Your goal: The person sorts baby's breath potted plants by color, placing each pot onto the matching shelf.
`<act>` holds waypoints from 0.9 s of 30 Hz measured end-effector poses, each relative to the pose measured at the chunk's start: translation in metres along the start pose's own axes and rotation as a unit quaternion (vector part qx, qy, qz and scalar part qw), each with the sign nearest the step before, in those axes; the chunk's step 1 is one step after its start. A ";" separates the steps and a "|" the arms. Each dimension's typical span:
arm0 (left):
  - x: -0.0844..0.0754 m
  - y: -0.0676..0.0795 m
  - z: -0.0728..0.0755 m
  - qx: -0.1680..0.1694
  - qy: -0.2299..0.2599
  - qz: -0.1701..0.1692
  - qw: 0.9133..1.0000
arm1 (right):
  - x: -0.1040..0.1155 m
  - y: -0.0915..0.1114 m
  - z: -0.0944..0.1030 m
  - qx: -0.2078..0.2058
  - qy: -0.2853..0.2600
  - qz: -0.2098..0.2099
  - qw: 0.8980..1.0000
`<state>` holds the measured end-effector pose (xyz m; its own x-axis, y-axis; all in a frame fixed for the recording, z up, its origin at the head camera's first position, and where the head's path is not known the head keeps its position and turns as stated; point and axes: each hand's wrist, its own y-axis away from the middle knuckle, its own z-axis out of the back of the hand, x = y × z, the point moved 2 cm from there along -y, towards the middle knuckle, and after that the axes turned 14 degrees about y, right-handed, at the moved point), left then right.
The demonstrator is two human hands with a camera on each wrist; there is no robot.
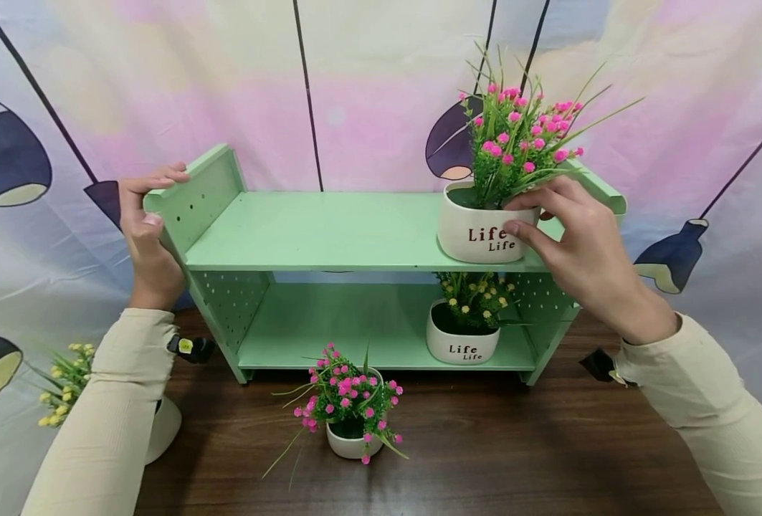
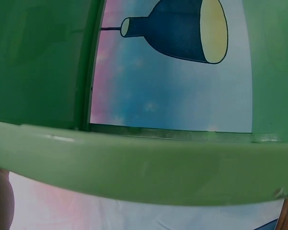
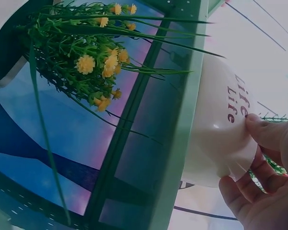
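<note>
A green two-tier shelf [image 1: 316, 233] stands on the dark wooden table. My left hand [image 1: 155, 244] grips the top of its left side panel [image 1: 193, 197], fingers over the edge and thumb on the outer side. On the right of the upper board sits a white flower pot [image 1: 477, 236] marked "Life", with pink flowers [image 1: 516, 143]. My right hand [image 1: 587, 247] pinches this pot at its right end, thumb on the front wall and fingers at the rim. The right wrist view shows the thumb and fingers against the same pot [image 3: 216, 129].
Below, a white pot [image 1: 461, 347] with yellow flowers [image 1: 477, 297] stands on the lower board's right. Another pot [image 1: 351, 448] with pink flowers is on the table before the shelf. A further white pot [image 1: 166, 433] is partly hidden by the left sleeve. A printed curtain [image 1: 381, 107] hangs behind.
</note>
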<state>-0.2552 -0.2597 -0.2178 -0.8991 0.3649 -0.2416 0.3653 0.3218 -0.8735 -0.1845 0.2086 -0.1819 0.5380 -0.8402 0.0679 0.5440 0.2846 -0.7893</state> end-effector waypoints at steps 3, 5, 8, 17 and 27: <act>0.000 0.000 0.000 0.004 -0.001 0.000 1.000 | 0.000 0.001 0.000 -0.002 0.000 -0.004 1.000; 0.000 0.000 0.000 0.005 -0.002 0.000 1.000 | 0.000 0.001 0.000 -0.002 -0.002 -0.007 1.000; 0.000 0.000 0.001 0.006 -0.004 0.001 1.000 | 0.000 0.002 0.000 -0.002 -0.006 -0.012 1.000; 0.000 -0.001 0.001 0.003 -0.008 -0.002 1.000 | 0.002 0.005 0.001 0.001 -0.004 -0.016 1.000; 0.000 0.000 0.002 0.000 -0.013 -0.006 1.000 | 0.004 0.006 0.001 0.006 0.018 -0.005 1.000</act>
<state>-0.2556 -0.2614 -0.2183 -0.9092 0.3383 -0.2428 0.3552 0.3254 -0.8763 -0.1781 0.2078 -0.1860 0.5097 -0.8587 0.0541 0.5574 0.2817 -0.7810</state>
